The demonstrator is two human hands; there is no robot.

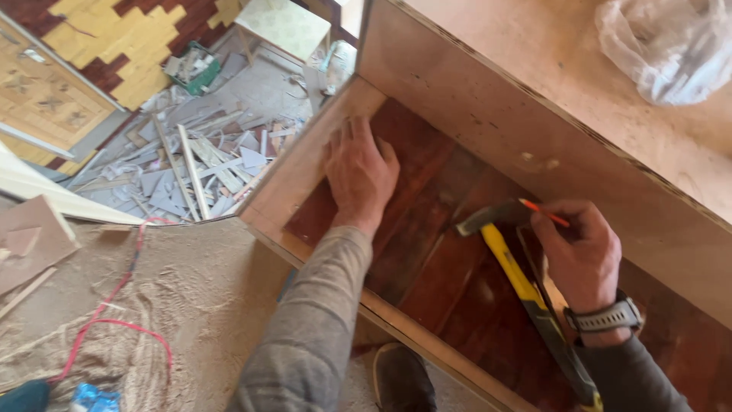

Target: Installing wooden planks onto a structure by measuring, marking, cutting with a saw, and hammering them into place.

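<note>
My left hand [360, 174] lies flat, fingers spread, on the dark red-brown floor of an open plywood box [305, 156], pressed into its far left corner. My right hand [581, 255], with a grey watch on the wrist, pinches an orange pencil [544, 213] near the box's back wall. A hammer [526, 294] with a yellow and black handle lies in the box just left of my right hand; its dark head points toward the pencil tip.
A clear plastic bag [671, 46] rests on the box's top panel. Sawdust and a red cable [114, 305] cover the floor at left. Scrap wood offcuts [198, 164] are piled beyond, near a small stool [282, 27]. My shoe [402, 378] shows below the box.
</note>
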